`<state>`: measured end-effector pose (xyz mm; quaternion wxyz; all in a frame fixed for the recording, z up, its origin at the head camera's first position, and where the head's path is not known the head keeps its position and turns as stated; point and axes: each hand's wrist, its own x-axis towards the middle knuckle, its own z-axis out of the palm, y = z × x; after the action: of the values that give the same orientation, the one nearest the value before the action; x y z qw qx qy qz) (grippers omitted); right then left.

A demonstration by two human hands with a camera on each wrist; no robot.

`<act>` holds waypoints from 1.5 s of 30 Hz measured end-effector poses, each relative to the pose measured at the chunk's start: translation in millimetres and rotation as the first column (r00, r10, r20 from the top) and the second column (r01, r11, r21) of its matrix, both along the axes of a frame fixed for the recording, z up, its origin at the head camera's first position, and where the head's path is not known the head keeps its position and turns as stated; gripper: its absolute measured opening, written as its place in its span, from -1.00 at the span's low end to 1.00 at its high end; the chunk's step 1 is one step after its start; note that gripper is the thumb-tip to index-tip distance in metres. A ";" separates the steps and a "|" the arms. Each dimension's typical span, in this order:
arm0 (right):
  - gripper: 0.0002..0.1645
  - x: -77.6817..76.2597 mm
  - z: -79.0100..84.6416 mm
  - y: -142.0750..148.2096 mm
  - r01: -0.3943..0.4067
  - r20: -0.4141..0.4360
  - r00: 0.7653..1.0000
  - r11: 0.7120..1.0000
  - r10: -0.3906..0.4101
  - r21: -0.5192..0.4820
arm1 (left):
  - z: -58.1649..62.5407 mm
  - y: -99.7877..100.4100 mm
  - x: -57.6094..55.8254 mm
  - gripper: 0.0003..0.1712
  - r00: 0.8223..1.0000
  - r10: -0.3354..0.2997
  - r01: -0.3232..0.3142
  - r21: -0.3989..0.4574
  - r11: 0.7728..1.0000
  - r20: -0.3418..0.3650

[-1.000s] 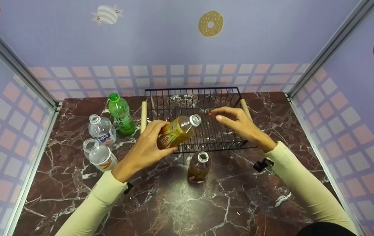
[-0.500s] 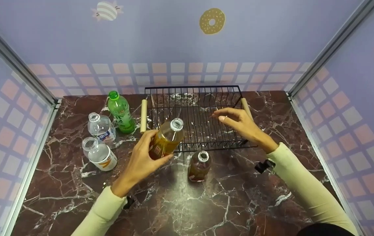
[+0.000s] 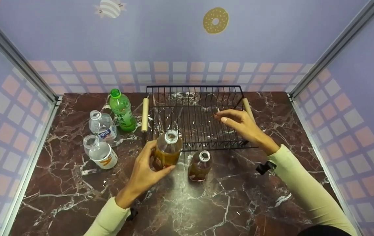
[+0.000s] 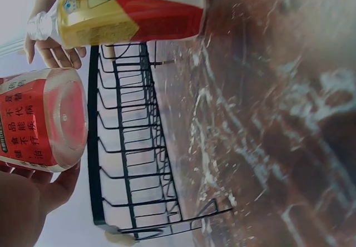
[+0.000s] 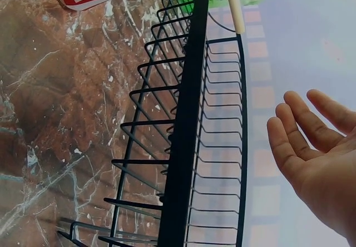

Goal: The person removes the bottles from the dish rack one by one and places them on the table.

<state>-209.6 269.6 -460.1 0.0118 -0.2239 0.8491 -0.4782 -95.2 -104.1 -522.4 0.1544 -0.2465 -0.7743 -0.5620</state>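
My left hand [image 3: 144, 170] grips an uncapped tea bottle [image 3: 170, 147] with yellow-brown liquid, fingers on its left side and thumb across the front. In the left wrist view the bottle's red-labelled base [image 4: 69, 119] shows, raised off the counter. Just to its right, a second uncapped tea bottle [image 3: 200, 167] stands upright on the counter, in front of the black wire rack [image 3: 193, 86]. Over the right part of that rack, my right hand [image 3: 241, 126] hangs with loosely bent fingers and holds nothing; the right wrist view shows its fingers [image 5: 303, 124] apart from the wires.
Left of the rack stand a green bottle [image 3: 123, 113], a clear bottle with a blue label [image 3: 103, 126] and another clear bottle with an orange mark [image 3: 101, 154]. Wooden handles [image 3: 145, 114] flank the rack. Patterned walls [image 3: 174, 39] enclose the marble counter [image 3: 200, 209].
My left hand has brought the tea bottle from over the rack leftward and toward me, turning it from tilted to nearly upright. My right hand has barely moved.
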 end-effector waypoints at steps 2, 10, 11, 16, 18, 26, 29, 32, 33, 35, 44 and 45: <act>-0.59 0.3 -1.4 0.8 0.003 0.040 0.999 1.000 -0.001 -0.027 | -6.3 1.3 3.3 -0.06 1.000 -0.016 0.016 0.013 1.000 -0.007; -0.55 2.1 -8.5 2.8 -0.030 0.089 0.995 0.996 0.037 -0.079 | -36.5 4.9 13.9 -0.05 0.996 -0.089 0.088 0.036 0.995 0.024; -0.55 2.2 -9.2 2.9 -0.030 0.087 0.996 0.997 0.036 -0.075 | -39.5 5.0 14.7 -0.04 0.995 -0.093 0.091 0.039 0.995 0.035; -0.54 3.3 -11.7 3.2 -0.023 0.090 0.995 0.997 0.029 -0.070 | -50.0 5.4 17.9 -0.01 0.990 -0.083 0.083 0.011 0.997 0.112; -0.54 3.7 -12.8 3.5 -0.022 0.091 0.995 0.997 0.029 -0.069 | -52.5 5.5 19.1 -0.02 0.987 -0.072 0.074 -0.012 0.997 0.142; -0.56 4.1 -16.1 3.2 -0.031 0.092 0.995 0.997 0.038 -0.068 | -61.2 4.5 19.6 -0.04 0.967 -0.060 0.075 -0.051 0.996 0.249; -0.57 4.0 -16.6 2.5 -0.030 0.091 0.995 0.998 0.036 -0.064 | -64.5 3.8 18.8 -0.03 0.959 -0.042 0.064 -0.068 0.996 0.280; -0.57 3.9 -17.1 2.0 -0.031 0.099 0.994 0.997 0.037 -0.067 | -67.3 3.8 19.0 -0.02 0.951 -0.023 0.053 -0.088 0.995 0.308; -0.57 3.8 -17.2 1.8 -0.032 0.104 0.994 0.997 0.039 -0.071 | -68.2 4.0 18.9 -0.01 0.948 -0.017 0.049 -0.094 0.994 0.317; -0.57 3.7 -17.5 1.5 -0.032 0.111 0.993 0.997 0.041 -0.075 | -69.3 4.5 19.1 0.00 0.943 -0.008 0.043 -0.099 0.994 0.333; -0.57 3.6 -18.5 2.8 -0.032 0.108 0.993 0.997 0.040 -0.073 | -71.7 5.7 17.6 0.00 0.949 0.005 0.024 -0.089 0.996 0.315; -0.57 3.6 -18.6 3.0 -0.033 0.106 0.994 0.997 0.041 -0.071 | -71.9 5.8 17.5 -0.01 0.950 0.002 0.026 -0.086 0.996 0.313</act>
<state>-206.0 272.6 -478.7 0.0585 -0.2140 0.8259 -0.5183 -77.7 -98.3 -594.3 0.0152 -0.1656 -0.8118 -0.5598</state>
